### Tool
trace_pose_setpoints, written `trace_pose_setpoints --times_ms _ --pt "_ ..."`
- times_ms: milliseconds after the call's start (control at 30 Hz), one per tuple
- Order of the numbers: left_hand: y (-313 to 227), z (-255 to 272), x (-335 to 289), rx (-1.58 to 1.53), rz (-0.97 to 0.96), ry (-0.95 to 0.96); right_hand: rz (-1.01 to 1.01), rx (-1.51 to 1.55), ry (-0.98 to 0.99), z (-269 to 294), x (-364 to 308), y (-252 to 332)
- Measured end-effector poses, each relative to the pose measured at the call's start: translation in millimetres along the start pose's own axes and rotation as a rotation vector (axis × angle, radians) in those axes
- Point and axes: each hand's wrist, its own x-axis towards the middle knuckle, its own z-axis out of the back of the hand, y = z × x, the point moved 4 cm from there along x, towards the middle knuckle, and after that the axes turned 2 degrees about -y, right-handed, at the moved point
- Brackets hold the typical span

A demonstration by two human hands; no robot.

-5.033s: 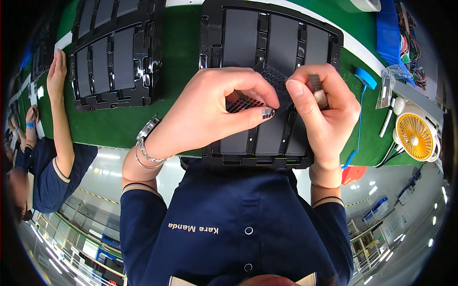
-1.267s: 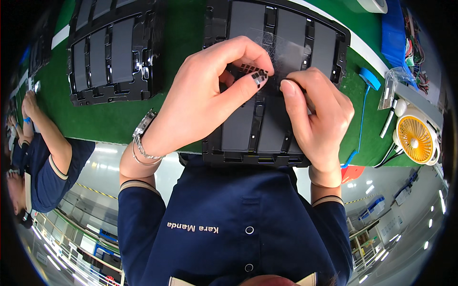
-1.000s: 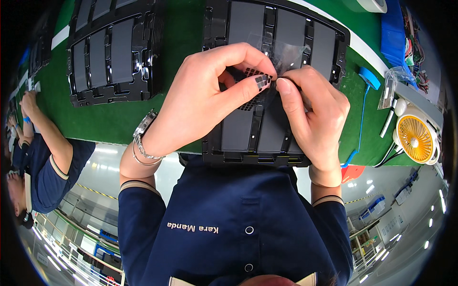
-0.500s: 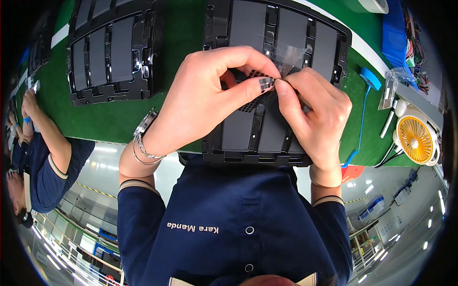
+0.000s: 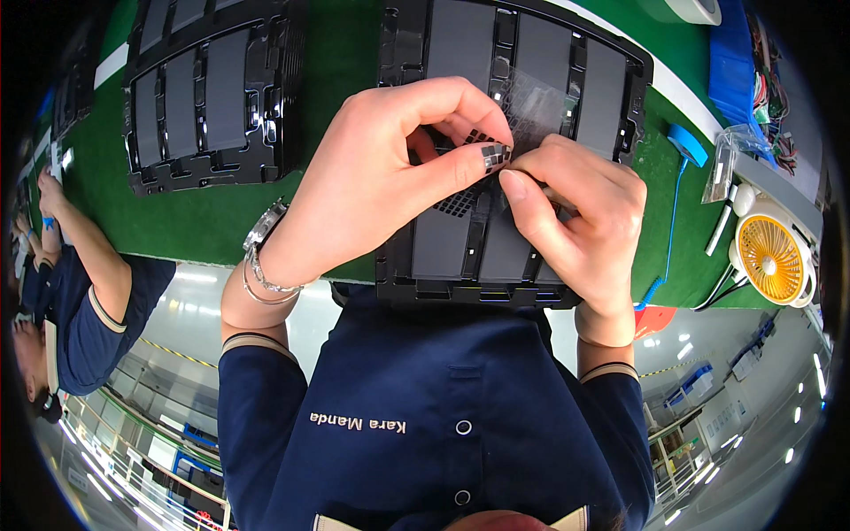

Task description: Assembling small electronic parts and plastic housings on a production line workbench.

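A thin sheet of small black squares (image 5: 458,204) is pinched between the thumb and forefinger of my left hand (image 5: 381,168). Several dark squares show on the tip of that thumb. Behind the fingertips stands a clear film (image 5: 537,108) with a faint grid. My right hand (image 5: 580,208) has its thumb and forefinger bent close together, right beside the left fingertips; what lies between them is too small to make out. Under both hands is a black plastic tray (image 5: 633,88) holding flat dark grey panels (image 5: 440,252).
To the left, another black tray (image 5: 266,133) with grey panels sits on the green mat (image 5: 341,84). At right are a blue-corded pad (image 5: 687,146), a yellow-and-white fan (image 5: 768,248), a clear bag (image 5: 722,168) and a blue bin (image 5: 730,66) with wires. A co-worker (image 5: 97,292) is at far left.
My right hand has shifted slightly down and left, its thumb lower against the left fingertips. The clear film now looks flatter and more spread out. The left hand has barely moved.
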Motion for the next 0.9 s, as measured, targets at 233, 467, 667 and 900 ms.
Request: trace_pose_setpoints --times_ms 233,467,667,900 --pt "-1.3 -1.2 -0.4 0.009 -0.001 -0.012 0.007 -0.026 -0.024 -2.2 -0.8 0.1" --pt "-2.1 -1.3 -1.2 -0.014 -0.045 -0.038 -0.027 -0.06 -0.059 3.6 0.3 -0.7" --pt "-1.8 -1.9 -0.7 -0.021 -0.03 -0.04 -0.044 -0.11 -0.072 5.1 1.1 -3.4" --pt "-2.0 -1.5 -1.3 0.011 -0.054 -0.054 -0.018 -0.124 -0.064 3.7 2.3 -3.3"
